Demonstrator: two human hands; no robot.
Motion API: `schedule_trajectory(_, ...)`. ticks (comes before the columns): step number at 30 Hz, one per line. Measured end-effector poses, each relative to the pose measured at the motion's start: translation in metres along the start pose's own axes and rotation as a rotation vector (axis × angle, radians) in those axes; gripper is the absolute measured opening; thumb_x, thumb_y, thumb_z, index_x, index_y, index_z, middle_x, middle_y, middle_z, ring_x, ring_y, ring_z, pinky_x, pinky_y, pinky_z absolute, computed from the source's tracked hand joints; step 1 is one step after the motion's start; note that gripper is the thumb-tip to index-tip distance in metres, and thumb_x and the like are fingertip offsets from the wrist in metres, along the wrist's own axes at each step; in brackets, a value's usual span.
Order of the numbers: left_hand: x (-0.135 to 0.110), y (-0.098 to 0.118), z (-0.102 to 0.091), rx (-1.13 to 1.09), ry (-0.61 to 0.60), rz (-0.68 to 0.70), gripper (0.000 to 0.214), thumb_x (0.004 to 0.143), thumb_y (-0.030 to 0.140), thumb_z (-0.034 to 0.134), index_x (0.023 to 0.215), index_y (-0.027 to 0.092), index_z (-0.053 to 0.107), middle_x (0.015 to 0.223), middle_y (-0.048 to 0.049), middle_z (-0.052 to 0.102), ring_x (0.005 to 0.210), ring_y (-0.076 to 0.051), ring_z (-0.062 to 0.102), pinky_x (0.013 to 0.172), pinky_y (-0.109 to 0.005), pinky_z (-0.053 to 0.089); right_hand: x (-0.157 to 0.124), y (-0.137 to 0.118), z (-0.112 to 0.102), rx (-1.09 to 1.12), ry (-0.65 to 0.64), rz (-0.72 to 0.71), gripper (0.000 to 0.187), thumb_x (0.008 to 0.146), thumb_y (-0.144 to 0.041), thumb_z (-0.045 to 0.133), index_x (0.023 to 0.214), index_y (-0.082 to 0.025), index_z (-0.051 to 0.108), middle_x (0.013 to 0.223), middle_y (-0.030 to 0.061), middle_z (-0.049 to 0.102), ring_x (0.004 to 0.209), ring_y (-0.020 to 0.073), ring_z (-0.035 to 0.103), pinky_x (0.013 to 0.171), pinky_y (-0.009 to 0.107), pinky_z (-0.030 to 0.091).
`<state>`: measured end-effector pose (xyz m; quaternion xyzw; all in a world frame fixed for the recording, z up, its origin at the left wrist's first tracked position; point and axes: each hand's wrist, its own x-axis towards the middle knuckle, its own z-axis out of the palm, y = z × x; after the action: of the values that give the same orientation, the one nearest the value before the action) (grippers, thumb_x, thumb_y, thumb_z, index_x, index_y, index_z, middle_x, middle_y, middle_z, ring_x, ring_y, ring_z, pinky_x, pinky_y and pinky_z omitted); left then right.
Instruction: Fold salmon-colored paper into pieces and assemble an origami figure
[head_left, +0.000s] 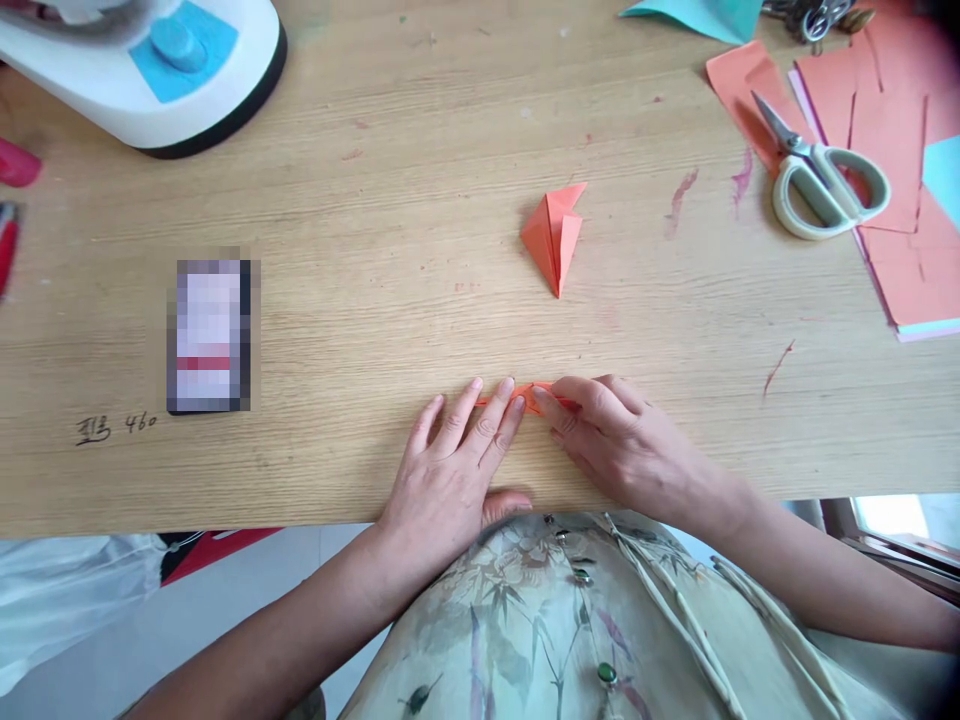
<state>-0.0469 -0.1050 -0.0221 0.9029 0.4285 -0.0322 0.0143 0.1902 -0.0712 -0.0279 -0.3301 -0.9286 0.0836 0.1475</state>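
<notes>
Datum: clock read from the small orange paper piece (pixel 531 399), 12 o'clock pointing away from the wearer.
Orange paper piece: at the near edge zone of the worktop (pixel 390 330), narrow, lying lengthwise on a 9-to-3 o'clock line; largely hidden by fingers, its fold not legible.
Left hand (pixel 450 475): at 8 o'clock, released, palm down with fingers spread; fingertips resting on the piece's left part, thumb out towards 6 o'clock.
Right hand (pixel 630 450): at 4 o'clock, fingers curled, tips on the piece's right part; whether pinching or only pressing, cannot tell.
Folded paper form (pixel 550 235): one, orange, pointed, creased into facets; at 12 o'clock, apart from both hands.
Scissors (pixel 832 188): one pair, pale handles, at 2 o'clock; blades directed towards 11, lying across orange paper.
Orange sheets (pixel 889 120): stacked, with slits, at 2 o'clock, beside a loose orange strip (pixel 739 85).
Teal paper (pixel 709 15): at 1 o'clock, partly out of view.
Phone-like object (pixel 208 310): blurred out, between 9 and 10 o'clock.
Handwriting (pixel 116 428): black, ending "460", at 9 o'clock.
White machine base (pixel 225 100): blue panel, between 10 and 11 o'clock, cropped.
</notes>
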Motion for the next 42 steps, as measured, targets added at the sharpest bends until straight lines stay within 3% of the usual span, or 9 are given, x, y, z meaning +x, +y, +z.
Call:
schedule_trajectory(7,-0.002,0.003,0.008,-0.036,0.007,-0.037,0.094,0.093,0.077,0.015,0.16,0.013,0.027,0.168,-0.0056,0.027,0.151,-0.038,0.026,0.117,-0.055,0.023,0.001,-0.009,-0.002,-0.062,-0.051,-0.048,0.042,0.1,-0.013,0.045,0.138,0.003,0.053,0.142,0.0262,0.055,0.119,0.0331,0.053,0.094,0.045,0.05)
schedule_trajectory(16,-0.004,0.005,0.015,-0.144,0.05,-0.054,0.106,0.088,0.082,0.012,0.161,0.006,0.015,0.166,-0.0122,0.031,0.154,-0.04,0.016,0.122,-0.055,0.012,0.001,-0.025,0.01,-0.151,-0.028,0.043,0.069,0.104,-0.051,0.038,0.145,0.005,0.047,0.143,0.0282,0.054,0.123,0.0343,0.052,0.101,0.048,0.047)
schedule_trajectory(20,-0.004,0.006,0.018,-0.16,0.066,-0.056,0.107,0.088,0.082,0.012,0.161,0.005,0.011,0.166,-0.0151,0.031,0.154,-0.041,0.014,0.122,-0.055,0.01,0.001,-0.026,0.009,-0.164,-0.056,0.044,0.07,0.102,-0.055,0.041,0.147,-0.002,0.048,0.145,0.0277,0.052,0.124,0.035,0.051,0.101,0.049,0.046)
schedule_trajectory(26,-0.004,0.005,0.018,-0.163,0.049,-0.057,0.107,0.087,0.084,0.012,0.162,0.008,0.017,0.165,-0.0143,0.033,0.154,-0.041,0.015,0.123,-0.056,0.007,0.002,-0.025,0.009,-0.153,-0.011,0.034,0.067,0.103,-0.051,0.041,0.141,0.003,0.053,0.142,0.0266,0.057,0.122,0.0337,0.052,0.101,0.046,0.045)
schedule_trajectory(32,-0.011,-0.001,0.015,-0.132,0.066,-0.053,0.102,0.089,0.081,0.01,0.16,0.009,0.025,0.161,-0.0143,0.04,0.154,-0.038,0.02,0.123,-0.059,0.004,0.001,-0.025,0.01,-0.144,-0.021,0.067,0.061,0.103,-0.045,0.045,0.143,0.0,0.053,0.144,0.0233,0.057,0.122,0.0337,0.052,0.102,0.046,0.043)
schedule_trajectory(42,-0.014,-0.002,0.01,-0.091,0.092,-0.109,0.096,0.094,0.077,0.011,0.156,0.009,0.036,0.159,-0.0137,0.044,0.15,-0.035,0.032,0.125,-0.053,0.004,0.002,-0.026,0.009,-0.154,-0.028,0.072,0.058,0.103,-0.042,0.045,0.142,0.0,0.053,0.141,0.0224,0.059,0.119,0.0332,0.052,0.1,0.045,0.044)
